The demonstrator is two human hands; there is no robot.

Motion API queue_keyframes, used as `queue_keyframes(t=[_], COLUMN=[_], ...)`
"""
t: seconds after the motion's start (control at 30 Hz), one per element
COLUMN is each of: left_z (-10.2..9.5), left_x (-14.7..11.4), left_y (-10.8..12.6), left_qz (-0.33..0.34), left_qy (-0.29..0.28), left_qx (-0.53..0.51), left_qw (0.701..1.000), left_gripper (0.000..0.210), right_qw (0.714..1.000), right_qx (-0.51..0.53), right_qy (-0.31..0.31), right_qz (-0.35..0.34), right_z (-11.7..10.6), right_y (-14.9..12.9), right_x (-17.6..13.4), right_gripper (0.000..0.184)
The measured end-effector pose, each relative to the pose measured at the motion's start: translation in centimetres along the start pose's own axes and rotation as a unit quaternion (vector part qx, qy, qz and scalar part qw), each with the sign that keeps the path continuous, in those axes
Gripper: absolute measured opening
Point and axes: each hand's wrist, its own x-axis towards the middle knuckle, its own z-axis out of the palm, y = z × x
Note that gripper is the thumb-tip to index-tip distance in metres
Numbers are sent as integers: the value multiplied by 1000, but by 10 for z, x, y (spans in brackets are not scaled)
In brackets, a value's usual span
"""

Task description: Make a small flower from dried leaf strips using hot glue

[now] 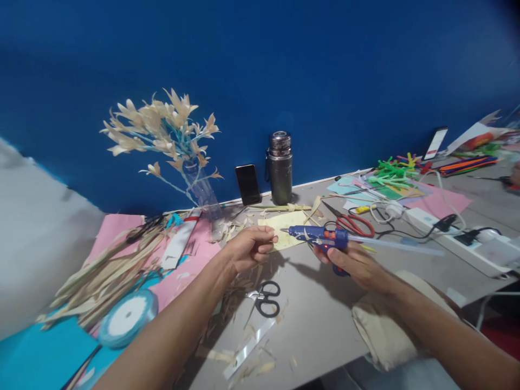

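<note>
A blue hot glue gun (319,235) is gripped in my right hand (353,262), its nozzle pointing left and a long clear glue stick (398,245) sticking out of its back. Close to the nozzle tip, my left hand (255,246) is closed in a pinch; whatever lies between its fingers is too small to make out. Below both hands, a yellow paper sheet (270,222) lies on the table. Black-handled scissors (268,299) rest nearer to me, beside a metal ruler (249,348) and scattered husk scraps.
Dried husk strips (114,271) and a blue ribbon roll (129,318) cover the left. Husk flowers (162,130) stand in a clear vase (203,189). A phone (247,184) and flask (281,176) are by the wall. Red-handled scissors (355,225) and a power strip (459,244) lie right.
</note>
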Motion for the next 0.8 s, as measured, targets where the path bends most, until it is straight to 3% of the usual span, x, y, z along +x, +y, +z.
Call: queue_keyframes(t=[0.3,0.43,0.6,0.73,0.8], left_z=[0,0,0,-5,-9], left_x=[0,-1,-7,-21,-31], left_y=[0,-1,1,16,23], left_qz=[-3,-1,10,90,132], left_qy=[4,3,20,56,74], left_qx=[-1,-2,-2,-3,-3], left_qw=[1000,1000,1000,994,989], left_gripper=[17,17,21,24,23], right_qw=[1000,992,926,868,853], right_qx=[-23,-121,-364,-490,-515], right_qy=[-5,6,14,-30,-53], right_qz=[1,-43,-100,-73,-73], right_z=[-1,-2,-4,-5,-7], right_y=[5,-1,-1,12,16], right_x=[-2,0,13,17,17], right_gripper=[50,42,24,18,19])
